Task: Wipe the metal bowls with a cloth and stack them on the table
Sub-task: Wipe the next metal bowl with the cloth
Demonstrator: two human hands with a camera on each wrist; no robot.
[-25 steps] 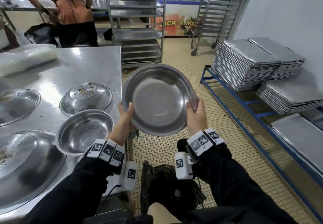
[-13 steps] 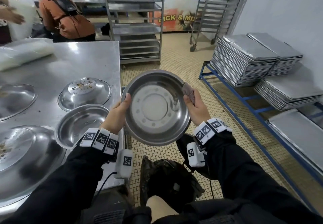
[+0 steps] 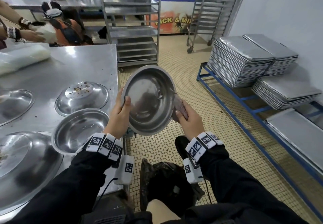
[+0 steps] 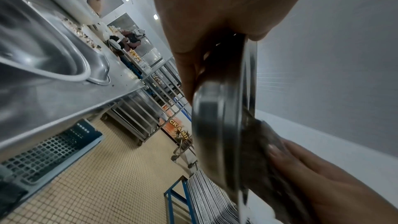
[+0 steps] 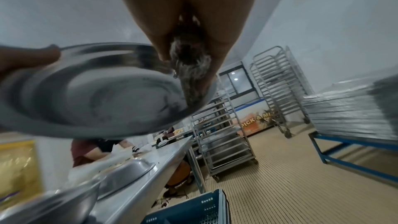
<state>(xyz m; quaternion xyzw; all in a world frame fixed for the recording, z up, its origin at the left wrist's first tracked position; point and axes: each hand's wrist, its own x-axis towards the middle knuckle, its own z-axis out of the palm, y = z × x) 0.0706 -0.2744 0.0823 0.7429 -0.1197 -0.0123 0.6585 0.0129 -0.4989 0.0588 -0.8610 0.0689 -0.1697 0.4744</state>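
Note:
A round metal bowl (image 3: 148, 99) is held upright in the air off the table's right edge, its hollow facing me. My left hand (image 3: 120, 112) grips its left rim, thumb inside. My right hand (image 3: 187, 117) pinches a grey-brown cloth (image 3: 179, 105) against the bowl's right rim. In the left wrist view the bowl (image 4: 217, 125) is edge-on with the cloth (image 4: 260, 151) behind it. In the right wrist view the cloth (image 5: 189, 60) lies over the bowl (image 5: 96, 94) rim. An empty bowl (image 3: 78, 129) sits on the steel table (image 3: 78, 63).
An overturned bowl (image 3: 82, 96) with crumbs and further metal bowls (image 3: 22, 162) lie on the table. Stacked trays (image 3: 244, 59) rest on a blue rack at right. Wheeled racks (image 3: 134, 22) stand behind. Other people (image 3: 66, 29) work at the far left. A blue crate (image 5: 189, 209) sits below.
The bowl was turned from its underside back to its hollow and tilted more upright. My right hand with the cloth slid down the right rim.

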